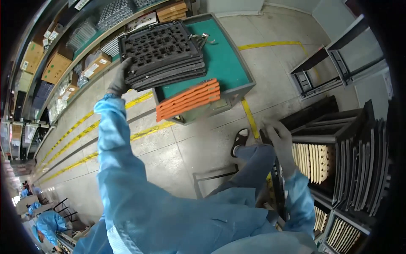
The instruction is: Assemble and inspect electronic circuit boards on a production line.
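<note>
Black trays point(163, 44) are already piled on the green-topped cart point(230, 59), long axis crosswise, right end angled away; other dark panels point(366, 163) stand in the rack point(317, 139). The left hand point(119, 79) meets the pile's left edge, its finger closure hidden; the blurred right hand point(279, 142) hangs near the rack, fingers loosely bent, any hold impossible to tell.

The tray stack point(163, 55) is coloured black and patterned with holes, the tabletop point(224, 55) green, the near wavy stack point(190, 99) orange. The grey floor point(156, 163) is striped yellow; the left sleeve point(116, 146), light blue.
</note>
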The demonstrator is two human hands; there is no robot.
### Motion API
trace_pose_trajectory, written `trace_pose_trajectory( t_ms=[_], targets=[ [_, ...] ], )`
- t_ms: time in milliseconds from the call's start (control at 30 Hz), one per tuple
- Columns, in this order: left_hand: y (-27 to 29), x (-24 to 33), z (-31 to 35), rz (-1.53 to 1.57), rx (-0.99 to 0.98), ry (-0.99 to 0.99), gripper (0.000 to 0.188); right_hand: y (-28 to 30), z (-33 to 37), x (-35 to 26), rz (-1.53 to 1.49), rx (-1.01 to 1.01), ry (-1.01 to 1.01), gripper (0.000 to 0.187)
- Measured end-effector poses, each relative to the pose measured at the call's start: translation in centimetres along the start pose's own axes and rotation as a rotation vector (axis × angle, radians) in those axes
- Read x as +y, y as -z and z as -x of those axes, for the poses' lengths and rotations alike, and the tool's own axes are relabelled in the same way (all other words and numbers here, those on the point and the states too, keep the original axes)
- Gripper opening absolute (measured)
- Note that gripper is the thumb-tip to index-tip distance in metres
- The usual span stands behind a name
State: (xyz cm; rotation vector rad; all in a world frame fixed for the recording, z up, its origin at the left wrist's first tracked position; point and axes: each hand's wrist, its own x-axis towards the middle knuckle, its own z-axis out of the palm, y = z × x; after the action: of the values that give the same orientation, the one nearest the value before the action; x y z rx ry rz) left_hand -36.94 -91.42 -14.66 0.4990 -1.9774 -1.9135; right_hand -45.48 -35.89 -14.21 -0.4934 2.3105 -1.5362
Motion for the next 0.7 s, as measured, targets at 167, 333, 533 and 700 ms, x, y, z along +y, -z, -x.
trace_pose_trajectory(
  t_ms=[167, 333, 533, 700],
  targets=[
    [2.2, -2.3, -3.2, 0.418, -0.088, 0.232, 0.045, -7.7, -19.1, -1.2, -0.202, -0.393, -0.102, 0.043],
    [4.4, -4.8, -1.0, 0.056, -0.027, -0.075, 0.043, -17.7, -28.9, -2.5, -0.695, -0.278, -0.377, 0.066],
    [0.6, -0.9, -0.9, 0.442, 0.156, 0.219, 0.04, -22.6, -34.7, -1.9, -1.045, -0.376, -0.271, 0.049],
    [0.9, -3.6, 0.8, -0.008, 0.189, -0.075, 0.041, -21.4, -34.9, -1.8, -1.146, -0.494, -0.416, 0.029]
  ],
)
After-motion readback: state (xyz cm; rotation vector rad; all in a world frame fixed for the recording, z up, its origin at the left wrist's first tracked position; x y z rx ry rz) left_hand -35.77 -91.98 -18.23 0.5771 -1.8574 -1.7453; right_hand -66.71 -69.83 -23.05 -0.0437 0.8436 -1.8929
